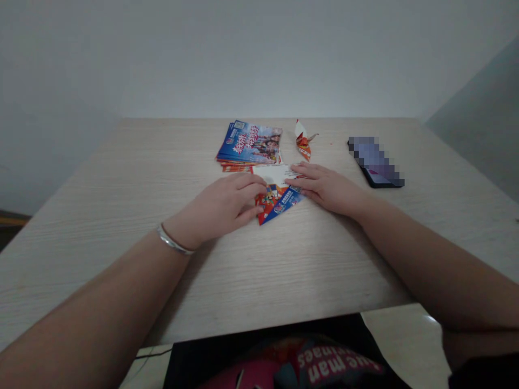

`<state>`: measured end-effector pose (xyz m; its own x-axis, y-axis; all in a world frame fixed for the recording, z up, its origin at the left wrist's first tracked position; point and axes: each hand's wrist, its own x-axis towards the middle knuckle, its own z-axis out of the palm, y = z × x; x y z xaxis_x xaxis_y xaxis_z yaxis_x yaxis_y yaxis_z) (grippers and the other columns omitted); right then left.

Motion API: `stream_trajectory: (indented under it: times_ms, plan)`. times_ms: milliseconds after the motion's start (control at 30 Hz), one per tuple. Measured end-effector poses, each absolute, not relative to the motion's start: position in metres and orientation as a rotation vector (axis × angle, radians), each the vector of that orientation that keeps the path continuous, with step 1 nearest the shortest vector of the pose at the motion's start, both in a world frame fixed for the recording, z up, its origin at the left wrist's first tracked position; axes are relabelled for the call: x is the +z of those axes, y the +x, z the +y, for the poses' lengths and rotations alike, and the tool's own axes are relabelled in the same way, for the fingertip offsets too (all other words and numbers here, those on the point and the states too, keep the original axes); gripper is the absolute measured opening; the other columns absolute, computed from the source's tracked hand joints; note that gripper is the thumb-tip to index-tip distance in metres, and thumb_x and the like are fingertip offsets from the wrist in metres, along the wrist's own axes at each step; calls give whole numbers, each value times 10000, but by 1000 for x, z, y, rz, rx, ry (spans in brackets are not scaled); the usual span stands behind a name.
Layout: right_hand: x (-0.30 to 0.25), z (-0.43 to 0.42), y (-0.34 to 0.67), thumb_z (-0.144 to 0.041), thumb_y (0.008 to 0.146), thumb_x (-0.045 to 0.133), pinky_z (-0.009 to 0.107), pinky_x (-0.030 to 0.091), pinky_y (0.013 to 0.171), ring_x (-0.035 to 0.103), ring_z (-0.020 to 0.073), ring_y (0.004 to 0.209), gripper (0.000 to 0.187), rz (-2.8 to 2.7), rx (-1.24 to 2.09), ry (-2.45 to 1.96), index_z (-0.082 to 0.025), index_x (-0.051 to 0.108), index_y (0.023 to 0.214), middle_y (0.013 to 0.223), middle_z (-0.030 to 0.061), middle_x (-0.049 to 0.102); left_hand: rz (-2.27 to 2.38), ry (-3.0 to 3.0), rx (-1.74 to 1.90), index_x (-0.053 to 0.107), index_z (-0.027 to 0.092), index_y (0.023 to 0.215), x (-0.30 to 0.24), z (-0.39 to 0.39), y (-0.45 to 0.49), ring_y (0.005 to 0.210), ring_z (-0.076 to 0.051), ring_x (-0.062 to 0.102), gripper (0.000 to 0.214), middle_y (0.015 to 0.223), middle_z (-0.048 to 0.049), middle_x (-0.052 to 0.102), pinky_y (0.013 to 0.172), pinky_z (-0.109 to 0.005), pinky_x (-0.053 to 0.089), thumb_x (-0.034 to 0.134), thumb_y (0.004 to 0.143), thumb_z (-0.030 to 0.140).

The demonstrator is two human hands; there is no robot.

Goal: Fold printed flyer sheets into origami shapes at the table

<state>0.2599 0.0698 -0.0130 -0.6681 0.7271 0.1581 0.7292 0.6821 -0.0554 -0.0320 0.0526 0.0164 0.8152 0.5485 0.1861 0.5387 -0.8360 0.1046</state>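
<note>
A colourful printed flyer (279, 203), partly folded, lies on the table between my hands. Its near part forms a blue and red-orange triangle pointing down to the left, while a white printed part shows at the far side. My left hand (225, 205), with a silver bangle at the wrist, has bent fingers and thumb holding the flyer's left edge. Across its right side lie the outstretched fingers of my right hand (330, 189), pressing on the paper and covering some of it. The undersides of both hands are hidden.
Behind the flyer is a stack of similar flyers (251, 143). A folded paper crane (303, 141) stands to its right. Farther right lies a dark phone (377, 162) with a blurred screen. The pale wooden table (259, 270) ends at a wall (259, 59).
</note>
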Motion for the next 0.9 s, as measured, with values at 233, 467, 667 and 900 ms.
stream_trajectory:
  times_ms: [233, 467, 667, 900]
  plan:
    - [-4, 67, 247, -310, 995, 455, 463, 460, 1034, 619, 274, 1169, 369, -2519, -24, -1344, -184, 676, 1262, 1274, 106, 697, 849, 3021, 107, 602, 194, 1324, 14, 51, -32, 1270, -261, 542, 434, 1382, -84, 609, 1118, -447, 352, 398, 1031, 440]
    - [-3, 63, 242, -446, 911, 609, 433, 461, 1021, 636, 270, 1122, 433, -2484, 157, -1241, -177, 675, 1243, 1203, 105, 717, 935, 3077, 34, 692, 221, 1173, 26, 36, -18, 995, -276, 590, 379, 1036, -87, 664, 902, -438, 456, 442, 1009, 453]
    - [-8, 55, 235, -508, 823, 699, 502, 419, 1092, 558, 324, 1272, 688, -2607, 284, -1028, -147, 547, 1387, 1359, 156, 630, 632, 2983, 143, 692, 207, 1152, 18, 34, -16, 1003, -242, 593, 307, 1054, -81, 671, 953, -418, 461, 452, 1016, 342]
    - [-12, 61, 240, -398, 843, 700, 523, 455, 1057, 599, 317, 1214, 517, -2567, 204, -1082, -161, 640, 1298, 1312, 155, 659, 636, 2862, 262, 691, 180, 1094, 8, 43, -24, 1077, -228, 605, 252, 1139, -92, 663, 1007, -395, 473, 487, 1006, 301]
